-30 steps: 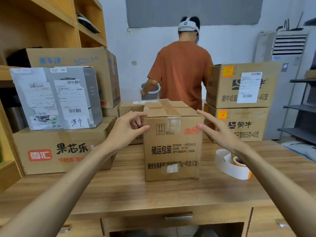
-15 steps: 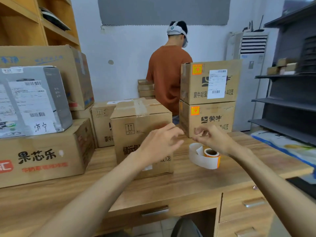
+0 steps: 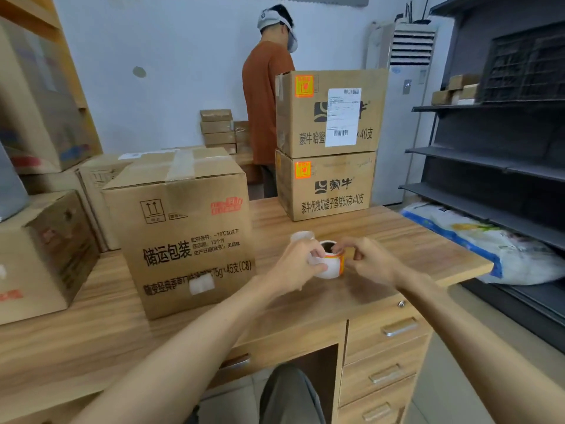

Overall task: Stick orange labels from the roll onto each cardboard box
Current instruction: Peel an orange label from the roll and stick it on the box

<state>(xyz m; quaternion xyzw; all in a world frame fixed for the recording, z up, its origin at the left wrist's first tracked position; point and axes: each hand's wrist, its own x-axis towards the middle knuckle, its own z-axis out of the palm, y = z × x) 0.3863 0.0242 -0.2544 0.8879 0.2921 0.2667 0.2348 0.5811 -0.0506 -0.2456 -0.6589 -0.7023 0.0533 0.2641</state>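
Wooden desk [image 3: 412,240]: white, orange-edged label roll [image 3: 331,268] between both hands [image 3: 301,264] [image 3: 371,263]

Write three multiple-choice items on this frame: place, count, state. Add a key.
1. Where is the label roll? A) on the floor B) at the desk, right of the front box C) on the dark shelf
2. How many orange labels show on the stacked boxes? A) none B) one C) two
3. What are the hands doing? A) both hold the roll B) both press the front box C) both hang idle
Key: 1 B, it is between the hands above the desktop; 2 C, upper label and lower label, one per box; 3 A, left hand and right hand curl fingers round it.
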